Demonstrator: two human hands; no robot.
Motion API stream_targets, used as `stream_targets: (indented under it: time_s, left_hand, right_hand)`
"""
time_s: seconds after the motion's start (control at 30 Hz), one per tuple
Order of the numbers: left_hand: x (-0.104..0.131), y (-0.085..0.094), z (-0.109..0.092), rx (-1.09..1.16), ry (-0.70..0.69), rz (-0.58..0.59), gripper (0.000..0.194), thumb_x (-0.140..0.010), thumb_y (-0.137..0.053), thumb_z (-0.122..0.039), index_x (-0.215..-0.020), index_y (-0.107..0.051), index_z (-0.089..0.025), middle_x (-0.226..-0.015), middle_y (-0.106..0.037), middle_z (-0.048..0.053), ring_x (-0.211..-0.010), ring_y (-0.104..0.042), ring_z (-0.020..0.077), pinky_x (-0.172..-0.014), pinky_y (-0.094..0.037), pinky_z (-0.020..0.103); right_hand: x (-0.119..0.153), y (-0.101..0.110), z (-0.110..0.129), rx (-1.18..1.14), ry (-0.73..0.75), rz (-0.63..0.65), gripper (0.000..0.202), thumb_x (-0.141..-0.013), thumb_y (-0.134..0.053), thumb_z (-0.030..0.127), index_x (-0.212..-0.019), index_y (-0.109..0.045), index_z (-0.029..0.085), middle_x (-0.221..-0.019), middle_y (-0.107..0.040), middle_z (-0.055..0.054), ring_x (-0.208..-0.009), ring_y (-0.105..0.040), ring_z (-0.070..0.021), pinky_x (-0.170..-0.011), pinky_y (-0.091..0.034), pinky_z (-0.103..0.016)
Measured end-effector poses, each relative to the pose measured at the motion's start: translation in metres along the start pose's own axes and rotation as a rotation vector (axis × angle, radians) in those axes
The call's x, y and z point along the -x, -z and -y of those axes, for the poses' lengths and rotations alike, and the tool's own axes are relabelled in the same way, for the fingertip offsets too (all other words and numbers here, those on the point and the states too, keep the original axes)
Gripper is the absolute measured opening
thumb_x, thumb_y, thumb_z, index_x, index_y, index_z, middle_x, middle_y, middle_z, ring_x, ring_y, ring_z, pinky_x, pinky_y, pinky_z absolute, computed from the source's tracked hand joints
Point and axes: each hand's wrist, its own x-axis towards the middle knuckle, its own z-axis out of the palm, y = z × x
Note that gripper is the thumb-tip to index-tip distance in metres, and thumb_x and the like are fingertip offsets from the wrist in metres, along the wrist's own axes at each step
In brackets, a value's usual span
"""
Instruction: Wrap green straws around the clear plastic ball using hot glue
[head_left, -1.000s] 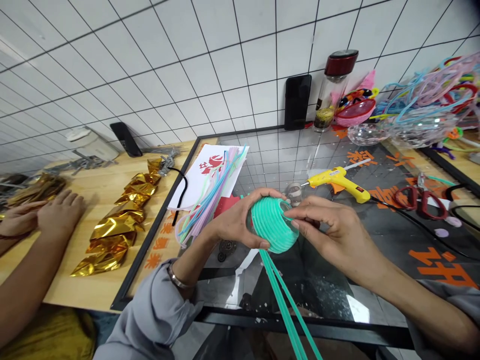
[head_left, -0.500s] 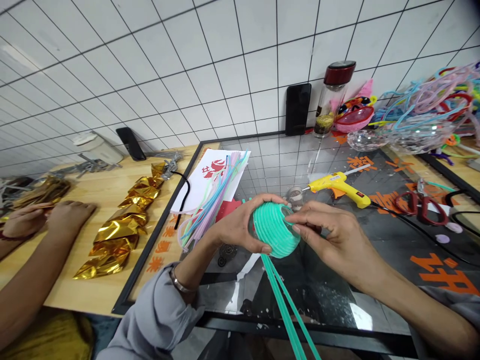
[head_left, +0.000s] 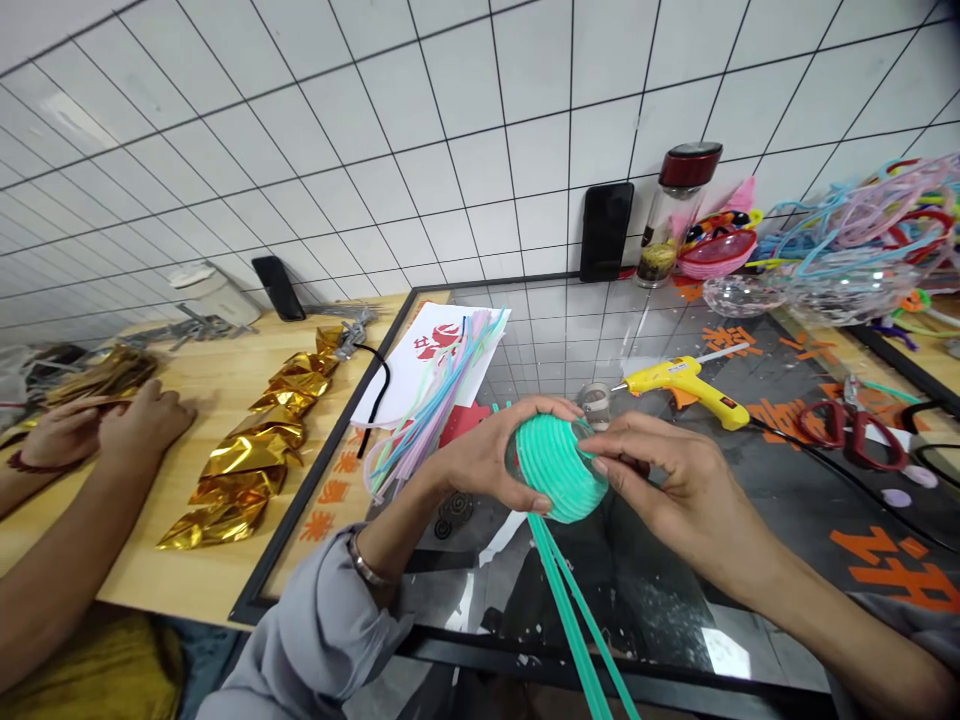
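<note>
That green ridged ball (head_left: 559, 475) is up over the glass tabletop (head_left: 645, 625), left hand (head_left: 480, 455) curled around it, right hand (head_left: 671, 470) pinching what looks like a green strand (head_left: 589, 435) at its rim. If the pinch slips, the strand could spring loose; squeezing hard might shift the coils. The yellow glue gun's (head_left: 679, 380) tip, if hot, could catch a knuckle. Beyond: wooden table (head_left: 150, 560), white tiled wall (head_left: 420, 200).
</note>
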Motion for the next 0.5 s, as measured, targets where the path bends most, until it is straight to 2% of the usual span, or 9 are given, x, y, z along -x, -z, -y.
stream_targets:
  time_s: [0.5]
  left_hand:
    - [0.0006, -0.0009, 0.0004, -0.013, -0.047, 0.006, 0.081, -0.056, -0.093, -0.035, -0.124, -0.051, -0.027, -0.139, -0.054, 0.012, -0.138, -0.049, 0.0366, -0.117, -0.037, 0.057]
  right_hand:
    - [-0.0018, -0.0036, 0.0022, 0.021, 0.034, -0.043, 0.021, -0.09, -0.058, 0.009, -0.094, -0.076, 0.019, -0.079, -0.067, -0.002, -0.071, -0.063, -0.0137, -0.062, -0.049, -0.025]
